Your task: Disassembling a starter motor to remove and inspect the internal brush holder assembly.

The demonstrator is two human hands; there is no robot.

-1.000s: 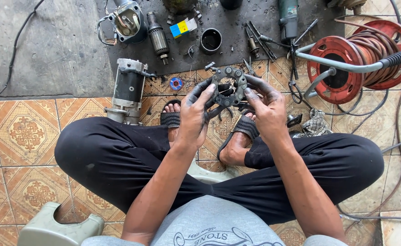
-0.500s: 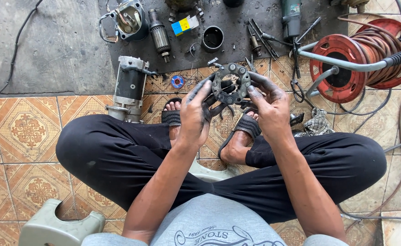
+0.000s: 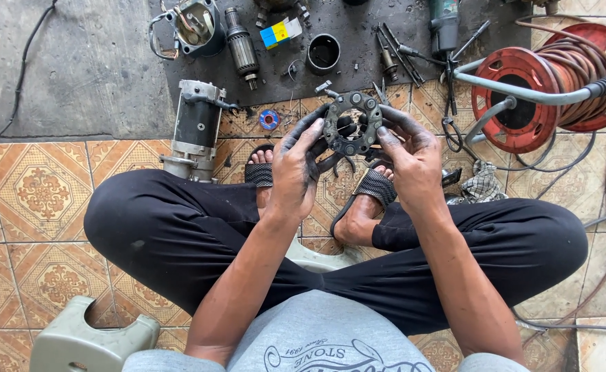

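Fingers (image 3: 317,131) blackened with grease were clamped on both sides of the round dark metal brush-holder plate with its open centre (image 3: 352,124), the left hand (image 3: 296,165) pinching its left rim and the right hand (image 3: 410,155) gripping its right rim. That plate sat just above the middle of the frame, held over the person's crossed legs and black strapped sandals (image 3: 375,186). Compared with a second before, the ring had come up a little and turned flatter toward the camera, so its round studs and its hole showed more plainly, which I judged to mean the part was being looked over rather than fitted to anything. Left of the hands, a black and silver cylindrical motor housing (image 3: 194,127) stood on the patterned floor tiles (image 3: 34,193). In the upper middle lay a ribbed armature shaft (image 3: 241,47) and a short black metal sleeve (image 3: 323,54) on a dark mat (image 3: 358,27). At the upper right sat a red cable reel wound with cord (image 3: 558,83), well apart from the hands.
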